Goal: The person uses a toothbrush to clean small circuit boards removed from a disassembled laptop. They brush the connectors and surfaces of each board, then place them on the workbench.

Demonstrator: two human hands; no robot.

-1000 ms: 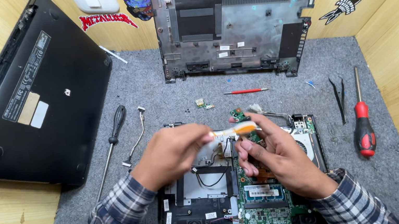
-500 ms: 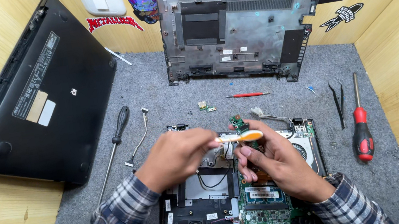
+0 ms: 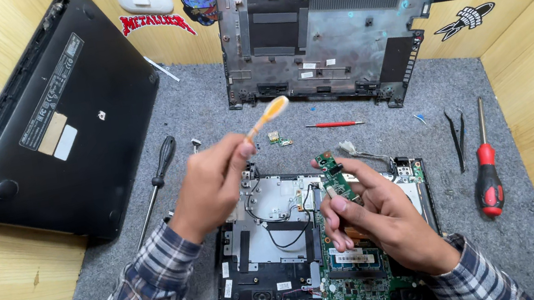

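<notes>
**Brush up, small board pinched over the open laptop**

The small green circuit board (image 3: 336, 175) sits pinched between the thumb and fingertips of the right hand (image 3: 379, 214), held just above the opened laptop (image 3: 273, 241) and tilted toward the camera. The left hand (image 3: 212, 183) is clenched around the handle of an orange brush (image 3: 267, 116), bristle end lifted up and away, pointing at the back wall, well clear of the board. Both wrists show plaid sleeves.

Under the hands, the laptop lies open on the grey mat (image 3: 206, 117) of the counter, its metal frame, black cables and green main board exposed. Just beyond the brush, a tiny green part (image 3: 277, 138) and a slim red tool (image 3: 335, 124) lie on the mat. Left of the left hand rests a black screwdriver (image 3: 158, 186). Over on the right, black tweezers (image 3: 457, 136) lie beside a red-handled screwdriver (image 3: 486, 166).

Propped against the back wall stands the grey bottom cover (image 3: 326, 28), inside face out. Leaning at far left is a second black laptop (image 3: 59, 124), underside up.
</notes>
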